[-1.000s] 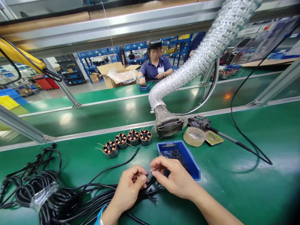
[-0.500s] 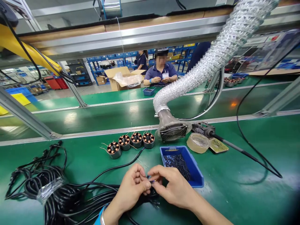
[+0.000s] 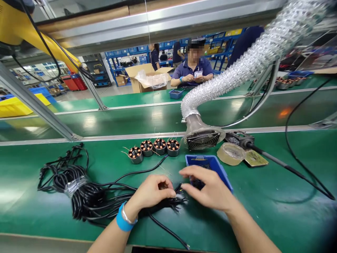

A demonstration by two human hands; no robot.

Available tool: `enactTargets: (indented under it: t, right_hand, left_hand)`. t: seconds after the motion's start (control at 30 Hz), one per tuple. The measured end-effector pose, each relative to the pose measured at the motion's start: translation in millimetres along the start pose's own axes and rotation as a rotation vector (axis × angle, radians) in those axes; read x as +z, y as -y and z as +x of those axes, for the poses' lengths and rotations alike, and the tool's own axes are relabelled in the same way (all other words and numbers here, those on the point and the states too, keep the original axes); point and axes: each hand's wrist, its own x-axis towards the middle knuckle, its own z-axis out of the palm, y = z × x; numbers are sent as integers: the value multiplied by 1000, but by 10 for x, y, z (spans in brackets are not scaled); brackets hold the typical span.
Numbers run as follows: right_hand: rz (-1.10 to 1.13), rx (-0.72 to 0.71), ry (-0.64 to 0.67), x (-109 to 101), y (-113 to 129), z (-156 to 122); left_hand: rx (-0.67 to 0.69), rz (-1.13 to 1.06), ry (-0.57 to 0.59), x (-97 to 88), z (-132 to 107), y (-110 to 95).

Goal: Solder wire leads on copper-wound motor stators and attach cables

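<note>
Cables (image 3: 84,202), black and wrapped together with a clear band (image 3: 75,186), lie across the left and middle of the green bench (image 3: 263,218), their loose ends (image 3: 181,202) gathered just below and between the 2 hands. The left hand (image 3: 155,191) is over that gathering, fingers curled and thumb drawn in near them; whether anything is pinched there cannot be told. The right hand (image 3: 209,188) is spread, thumb and forefinger apart with nothing seen between them, in front of the blue bin (image 3: 226,180), where small dark pieces (image 3: 199,184) partly show.

As for progress, stripping looks done on at least some cables, since thin wires show at the gathered ends and at the tip of 1 cable (image 3: 168,230) running toward the near edge. How many ends carry a dark piece is too small to tell, so the finished share cannot be judged. 4 copper coils (image 3: 160,146) stand in a row at the back, thin wires sticking up freely. Another cable (image 3: 143,172) runs up close to the rightmost coil; whether it is joined cannot be told. Connecting the others appears not yet done, and the soldering iron (image 3: 279,163) lies well apart from both hands.
</note>
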Motion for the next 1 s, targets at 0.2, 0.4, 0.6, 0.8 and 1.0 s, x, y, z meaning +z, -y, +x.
enactTargets:
  t: [0.2,0.4,0.6,0.8,1.0]
  right_hand:
    - [-392,411,168,-245,-350,26]
    - [-548,449,398,-132,-447,7]
    - [-586,427,487,-30,-449,5]
    - [-540,407,410,-53,-500,-3]
    - [-408,217,136,-47,-565,-33]
  left_hand:
    - [-66,769,-314,-180,87,-8]
    - [-171,898,-363,-22,348,-15]
    - [-165,776,-293,20,359,-99]
    - [-89,371,-53,-28,231,-142]
    - [-131,-103,-41,41,240,81]
